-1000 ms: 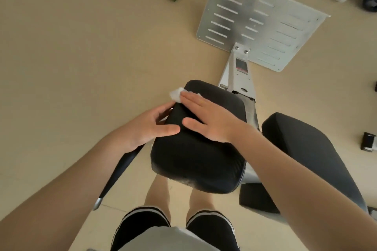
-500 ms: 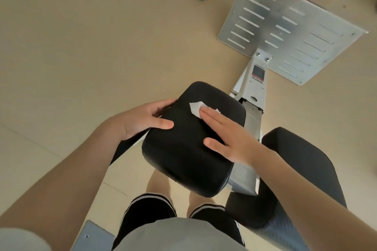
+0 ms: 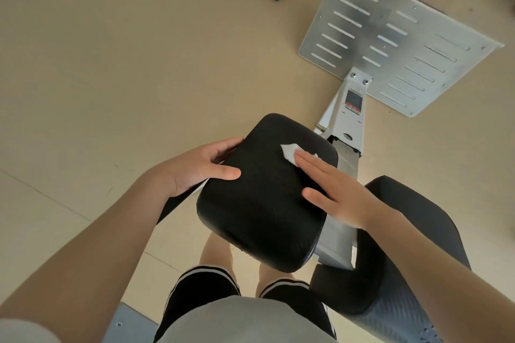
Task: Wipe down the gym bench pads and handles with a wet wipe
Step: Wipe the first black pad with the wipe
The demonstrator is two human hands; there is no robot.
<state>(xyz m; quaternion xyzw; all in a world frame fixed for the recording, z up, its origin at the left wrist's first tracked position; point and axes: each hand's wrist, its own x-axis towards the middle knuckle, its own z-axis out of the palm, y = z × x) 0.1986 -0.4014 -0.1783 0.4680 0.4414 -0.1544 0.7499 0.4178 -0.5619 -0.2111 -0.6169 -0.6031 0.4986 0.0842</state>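
The right hand [image 3: 338, 192] lay flat, fingers straight, pressing a small white wet wipe [image 3: 289, 154] onto the far part of the black rounded rectangular cushioned pad [image 3: 262, 203]. The left hand [image 3: 199, 166] had its grip clamped on the pad's left edge, thumb on top and fingers curled over the side. Beyond the right hand, a white metal post [image 3: 349, 117] met a slotted silver metal base plate [image 3: 395, 39] on the beige tiled floor [image 3: 111, 64]. A second black pad [image 3: 412, 231] sat right of that hand.

Left hand [image 3: 200, 167] curled, gripping; right hand [image 3: 337, 186] flat, pressing.
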